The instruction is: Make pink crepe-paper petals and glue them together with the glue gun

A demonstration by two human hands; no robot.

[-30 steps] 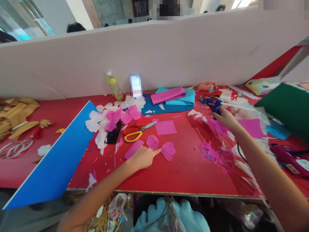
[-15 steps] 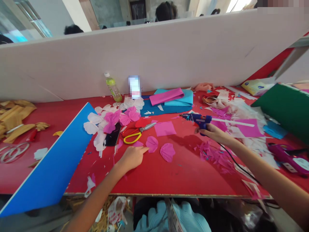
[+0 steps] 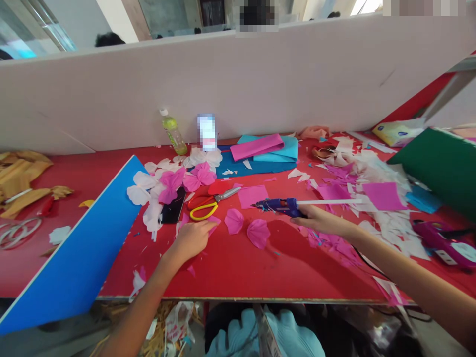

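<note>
My right hand [image 3: 318,219] is wrapped around a blue hot glue gun [image 3: 280,206]; a long white glue stick [image 3: 330,202] sticks out of its back and its nozzle points left. My left hand [image 3: 191,241] is closed, fingertips pinching the edge of a pink paper petal [image 3: 214,225] below the yellow-and-red-handled scissors [image 3: 215,201]; the fingers partly cover this petal. Two more pink petals lie flat between my hands, one rounded petal [image 3: 234,221] and one fan-shaped petal [image 3: 258,234]. A pink paper square [image 3: 253,197] lies just beyond the glue gun's nozzle.
White and pink paper flowers [image 3: 171,186] partly cover a dark phone [image 3: 174,207]. A blue board [image 3: 85,248] leans at left. Behind stand a bottle [image 3: 173,133] and a lit phone [image 3: 207,132] against the white partition [image 3: 260,84]. Paper scraps [image 3: 394,225] and a magenta tool [image 3: 444,245] lie right.
My right hand has brought the glue gun left and lower, turning it more level. My left hand has drawn back left from the rounded petal to the petal under the scissors.
</note>
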